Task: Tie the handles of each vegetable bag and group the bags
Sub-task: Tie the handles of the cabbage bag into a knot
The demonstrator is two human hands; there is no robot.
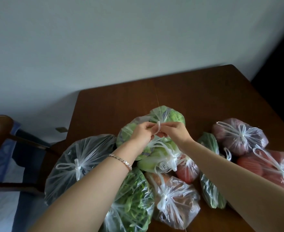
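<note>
A clear plastic bag of green cabbage stands on the brown table. Its white handles are twisted together above it. My left hand and my right hand both pinch these handles, fingertips nearly touching. In front of it lies another bag of pale green vegetables with knotted handles. Knotted bags surround them: a clear bag at the left, leafy greens under my left forearm, a brownish bag in front.
On the right lie tied bags of purple vegetables and red tomatoes, plus a long green bag under my right forearm. A dark wooden chair stands left of the table. A pale wall rises behind.
</note>
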